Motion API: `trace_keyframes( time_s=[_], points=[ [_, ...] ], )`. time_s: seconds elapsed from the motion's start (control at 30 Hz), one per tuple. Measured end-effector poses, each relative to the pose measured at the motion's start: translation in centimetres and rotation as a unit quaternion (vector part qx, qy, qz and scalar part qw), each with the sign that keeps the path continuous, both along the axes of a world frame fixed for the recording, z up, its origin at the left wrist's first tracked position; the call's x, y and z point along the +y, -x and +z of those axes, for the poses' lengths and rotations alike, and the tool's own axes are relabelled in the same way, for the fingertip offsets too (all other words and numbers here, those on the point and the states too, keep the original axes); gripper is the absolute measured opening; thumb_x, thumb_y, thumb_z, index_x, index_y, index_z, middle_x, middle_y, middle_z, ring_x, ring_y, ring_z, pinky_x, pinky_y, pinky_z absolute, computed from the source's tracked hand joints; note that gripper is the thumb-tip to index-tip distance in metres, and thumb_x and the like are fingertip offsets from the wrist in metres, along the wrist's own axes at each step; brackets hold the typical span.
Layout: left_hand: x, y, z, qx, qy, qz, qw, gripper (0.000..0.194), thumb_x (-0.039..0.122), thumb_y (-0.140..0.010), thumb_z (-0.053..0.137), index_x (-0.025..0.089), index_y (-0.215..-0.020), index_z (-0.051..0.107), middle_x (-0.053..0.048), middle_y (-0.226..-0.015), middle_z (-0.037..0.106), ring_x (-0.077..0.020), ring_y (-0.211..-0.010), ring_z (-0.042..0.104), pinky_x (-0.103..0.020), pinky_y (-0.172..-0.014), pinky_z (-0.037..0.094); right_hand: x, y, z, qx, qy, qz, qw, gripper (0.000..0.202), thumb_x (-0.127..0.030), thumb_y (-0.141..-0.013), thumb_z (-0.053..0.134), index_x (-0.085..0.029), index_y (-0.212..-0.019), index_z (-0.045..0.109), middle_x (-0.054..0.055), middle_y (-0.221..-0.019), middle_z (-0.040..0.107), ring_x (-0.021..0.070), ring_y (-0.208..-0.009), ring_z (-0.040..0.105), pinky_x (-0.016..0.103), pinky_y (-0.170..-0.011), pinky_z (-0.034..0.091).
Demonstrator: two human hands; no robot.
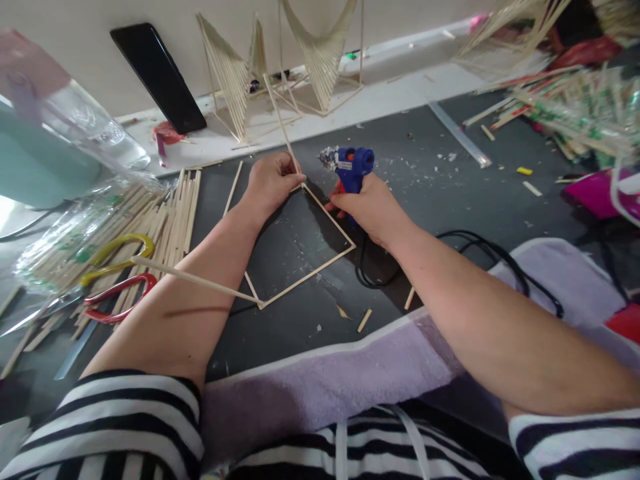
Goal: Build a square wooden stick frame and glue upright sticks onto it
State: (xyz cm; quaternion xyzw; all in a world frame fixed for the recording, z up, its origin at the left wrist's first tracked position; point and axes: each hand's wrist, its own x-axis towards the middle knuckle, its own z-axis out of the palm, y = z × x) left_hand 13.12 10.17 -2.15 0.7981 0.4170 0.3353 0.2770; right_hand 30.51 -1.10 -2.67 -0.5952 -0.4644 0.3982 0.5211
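Note:
My left hand [275, 179] is closed, thumb and fingers pinching a thin wooden stick [281, 123] near its lower end. That stick rises from a far corner of a wooden stick frame [313, 275] lying on the dark work surface. From the frame's near corner another stick [200, 280] slants up to the left, over my left forearm. My right hand [370, 207] is wrapped round a blue hot glue gun [356, 167], its whitish, glue-crusted nozzle pointing left, beside the stick in my left hand but apart from it.
Scissors [120, 293] with red and yellow handles and bagged sticks [165, 220] lie at left. Finished stick structures [320, 53] and a leaning black phone [157, 77] stand at the back. A glue stick [460, 133], more sticks [585, 107] and a black cord [475, 237] are at right.

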Motion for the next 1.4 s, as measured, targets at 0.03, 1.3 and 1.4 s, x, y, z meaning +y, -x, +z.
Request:
trace_keyframes(
  time_s=[0.03,1.3,1.4],
  points=[
    [0.02,0.01,-0.02,0.003,-0.002,0.0,1.0,0.01,0.024,-0.074,0.072,0.021,-0.069,0.064,0.0,-0.069,0.065,-0.0177,-0.071,0.061,-0.033,-0.069,0.05,-0.02,0.02,0.05,-0.001,0.0,0.001,1.0,0.021,-0.016,-0.071,0.069,-0.023,-0.084,0.054,0.0,-0.08,0.063,0.0222,-0.074,0.071,0.038,-0.066,0.059],
    [0.06,-0.12,-0.03,0.002,-0.003,0.012,1.0,0.01,0.021,-0.072,0.074,0.02,-0.068,0.065,-0.001,-0.067,0.063,-0.0206,-0.078,0.063,-0.036,-0.076,0.051,0.12,-0.23,-0.71,-0.017,-0.022,0.011,1.0,0.018,-0.02,-0.074,0.069,-0.024,-0.085,0.055,0.001,-0.08,0.064,0.0235,-0.076,0.07,0.042,-0.07,0.059],
    [0.05,-0.07,-0.06,0.001,-0.01,0.008,1.0,0.011,0.022,-0.072,0.073,0.021,-0.067,0.064,0.0,-0.067,0.063,-0.0198,-0.076,0.062,-0.035,-0.075,0.05,0.14,-0.28,-0.74,-0.02,-0.018,0.015,1.0,0.017,-0.02,-0.074,0.068,-0.024,-0.085,0.055,0.0,-0.078,0.062,0.0227,-0.076,0.07,0.041,-0.071,0.059]
  ],
)
